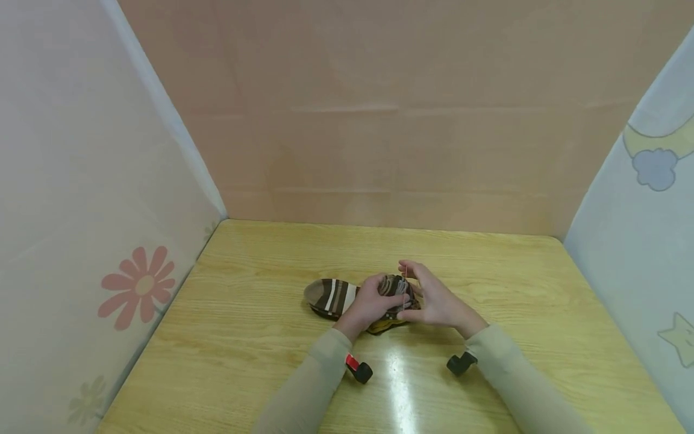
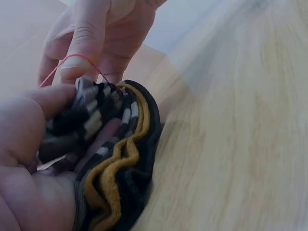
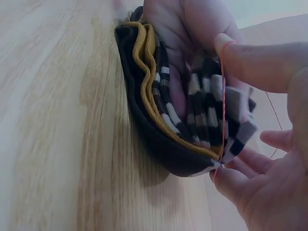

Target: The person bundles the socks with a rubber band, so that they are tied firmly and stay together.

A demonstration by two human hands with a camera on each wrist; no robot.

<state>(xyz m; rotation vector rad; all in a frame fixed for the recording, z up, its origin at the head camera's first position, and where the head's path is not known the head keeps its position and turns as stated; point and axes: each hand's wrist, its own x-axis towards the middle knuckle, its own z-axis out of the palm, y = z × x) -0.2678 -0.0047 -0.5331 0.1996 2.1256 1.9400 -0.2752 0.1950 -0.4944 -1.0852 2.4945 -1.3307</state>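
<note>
A bundle of folded striped socks [image 1: 332,296] lies on the table, patterned in brown, white and black. Mustard yellow [image 2: 115,180] and dark layers show beneath in the left wrist view. My left hand [image 1: 373,303] grips the bundle near its right end, thumb on top and fingers tucked into the folds. My right hand [image 1: 438,303] is at that same end, thumb and fingers spread wide. A thin red rubber band [image 3: 223,103] is stretched over its thumb and fingers, passing across the gathered sock end. Part of the band is hidden behind the socks.
The light wood table [image 1: 244,361] has a pinkish-tan backdrop [image 1: 347,120] behind it. Pale printed curtains [image 1: 65,181] hang at both sides. Small black devices [image 1: 462,364] are worn on both wrists, below the sleeves.
</note>
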